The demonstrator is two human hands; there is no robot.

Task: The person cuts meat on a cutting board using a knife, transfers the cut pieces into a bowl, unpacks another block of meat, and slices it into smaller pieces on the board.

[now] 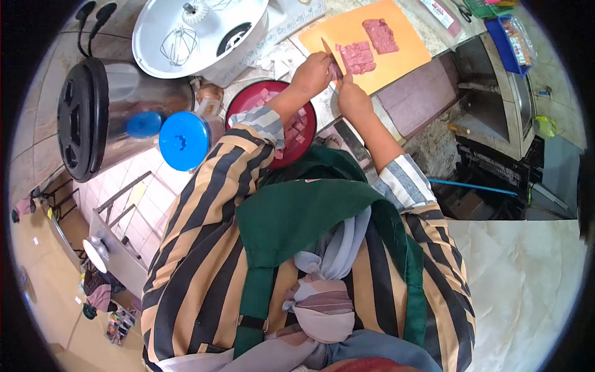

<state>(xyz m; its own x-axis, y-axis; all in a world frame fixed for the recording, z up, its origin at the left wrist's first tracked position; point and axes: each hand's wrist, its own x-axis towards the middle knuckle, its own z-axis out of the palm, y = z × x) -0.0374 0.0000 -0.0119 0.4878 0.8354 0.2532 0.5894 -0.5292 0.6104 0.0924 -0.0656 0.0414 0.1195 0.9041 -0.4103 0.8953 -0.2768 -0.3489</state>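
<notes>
An orange cutting board (403,62) bears two flat slabs of pink meat, one scored (357,58) near the knife and one (380,36) farther right. My right hand (354,102) is closed around the handle end of a knife (326,46), whose blade points up and away at the board's left edge. Beside the blade, my left hand (312,77) has its fingers bent together near a narrow meat strip (335,69); its fingertips are partly hidden. Below my left forearm, a dark red bowl (313,118) contains cut meat pieces (297,127).
A white basin (145,59) with whisks stands at the upper left. Nearby are a large container with a black lid (80,121) and a blue-lidded jar (185,141). A blue tray (501,46) lies at the upper right, near a packet (441,15).
</notes>
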